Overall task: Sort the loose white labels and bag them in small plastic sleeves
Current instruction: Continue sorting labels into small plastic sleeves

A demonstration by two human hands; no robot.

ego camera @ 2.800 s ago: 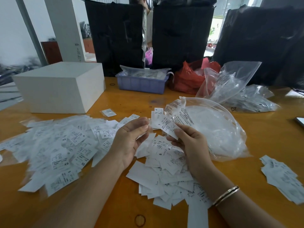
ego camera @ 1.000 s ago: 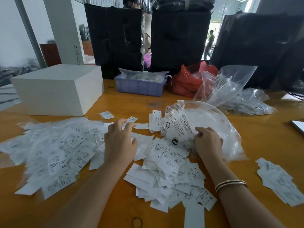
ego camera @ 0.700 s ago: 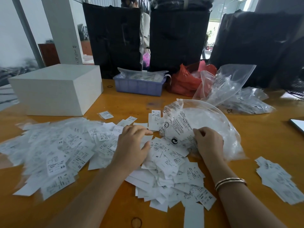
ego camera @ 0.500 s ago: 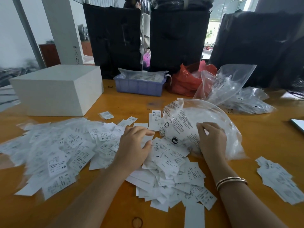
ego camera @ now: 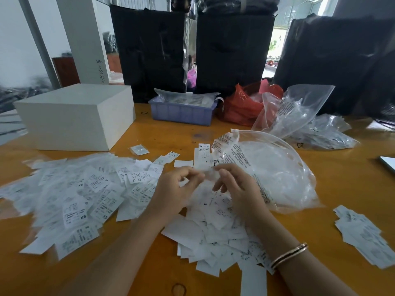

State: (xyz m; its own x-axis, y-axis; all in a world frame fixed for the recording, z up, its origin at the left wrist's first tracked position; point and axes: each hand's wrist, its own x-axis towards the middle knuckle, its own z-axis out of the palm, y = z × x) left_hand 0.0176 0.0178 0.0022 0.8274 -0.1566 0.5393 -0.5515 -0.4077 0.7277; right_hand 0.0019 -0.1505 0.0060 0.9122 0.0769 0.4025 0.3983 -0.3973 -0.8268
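left hand point(ego camera: 174, 190) and right hand point(ego camera: 239, 185) pinch blurred small sleeve point(ego camera: 207, 171) | risk: slips, drops into labels point(ego camera: 213, 221), sizes mix

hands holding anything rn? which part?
Both hands pinch a small clear sleeve between them, left fingers at one edge, right at the other. It is blurred.

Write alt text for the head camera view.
Two hands, left and right, pinch a small clear sleeve above a pile of white labels on an orange table; bagged labels lie left, a large clear bag right.
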